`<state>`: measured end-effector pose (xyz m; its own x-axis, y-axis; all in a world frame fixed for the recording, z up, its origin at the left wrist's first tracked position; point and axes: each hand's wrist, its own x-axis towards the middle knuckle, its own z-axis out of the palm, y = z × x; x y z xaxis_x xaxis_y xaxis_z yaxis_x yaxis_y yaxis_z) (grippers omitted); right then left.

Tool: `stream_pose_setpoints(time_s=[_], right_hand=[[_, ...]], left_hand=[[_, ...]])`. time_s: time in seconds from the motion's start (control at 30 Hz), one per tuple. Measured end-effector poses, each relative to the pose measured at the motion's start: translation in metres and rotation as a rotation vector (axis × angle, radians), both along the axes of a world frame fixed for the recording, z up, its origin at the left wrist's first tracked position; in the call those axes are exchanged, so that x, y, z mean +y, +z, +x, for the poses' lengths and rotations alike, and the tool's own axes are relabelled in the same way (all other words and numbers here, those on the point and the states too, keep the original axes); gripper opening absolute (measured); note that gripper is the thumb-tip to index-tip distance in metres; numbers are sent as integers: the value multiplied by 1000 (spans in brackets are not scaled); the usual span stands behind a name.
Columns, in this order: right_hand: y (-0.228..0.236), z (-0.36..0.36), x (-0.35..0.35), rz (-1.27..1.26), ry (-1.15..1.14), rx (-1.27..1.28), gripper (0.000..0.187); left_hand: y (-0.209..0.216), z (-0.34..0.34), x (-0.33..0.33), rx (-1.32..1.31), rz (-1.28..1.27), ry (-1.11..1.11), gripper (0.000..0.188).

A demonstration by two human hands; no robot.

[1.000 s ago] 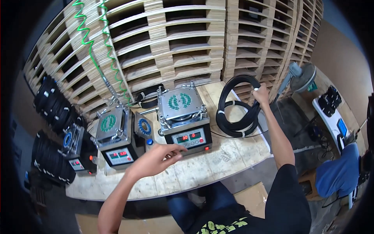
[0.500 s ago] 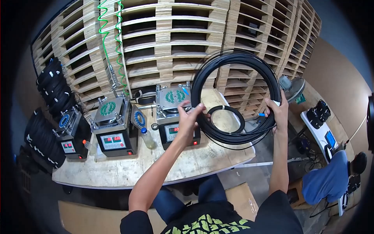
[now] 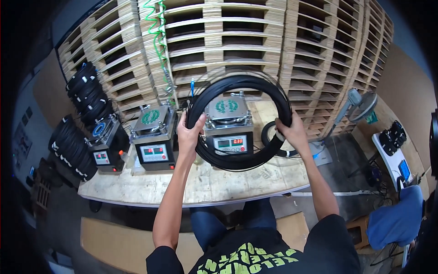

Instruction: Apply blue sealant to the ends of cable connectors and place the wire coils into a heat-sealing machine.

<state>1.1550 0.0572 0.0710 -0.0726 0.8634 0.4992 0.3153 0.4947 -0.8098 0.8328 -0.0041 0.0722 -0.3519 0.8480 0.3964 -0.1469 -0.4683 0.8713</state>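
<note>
A large coil of black cable (image 3: pixel 240 163) is held up over the bench, its ring facing me. My left hand (image 3: pixel 190 132) grips the left side of the coil, and my right hand (image 3: pixel 292 134) is wrapped round its right side. A blue-tipped connector (image 3: pixel 192 86) sticks up from the coil's upper left; another blue tip (image 3: pixel 315 156) hangs by my right wrist. Seen through the ring is a machine (image 3: pixel 230 142) with a red display and a metal top plate carrying green pieces. Behind my right hand, a smaller black coil (image 3: pixel 266 133) lies on the bench, partly hidden.
Two similar machines, one (image 3: pixel 155 150) in the middle and one (image 3: pixel 102 153) at the left, stand on the wooden bench (image 3: pixel 137 188). Bundled black coils (image 3: pixel 68 146) are stacked at far left. Wooden pallets (image 3: pixel 246 41) rise behind. A fan (image 3: pixel 360 107) and a person in blue (image 3: pixel 394 212) are at right.
The coil has moved left, from above the bench's right part to in front of the right machine, both hands still on it. The whole view has shifted, with the machines now further right.
</note>
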Motion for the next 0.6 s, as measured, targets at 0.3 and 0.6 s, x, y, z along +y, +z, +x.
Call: stream_pose_setpoints(time_s=[0.3, 0.6], right_hand=[[-85, -15, 8, -289, 208, 133, 40], [-50, -31, 11, -163, 79, 468, 11]], left_hand=[[-32, -16, -6, 313, -172, 109, 42], [-52, -25, 5, 287, -156, -94, 50]])
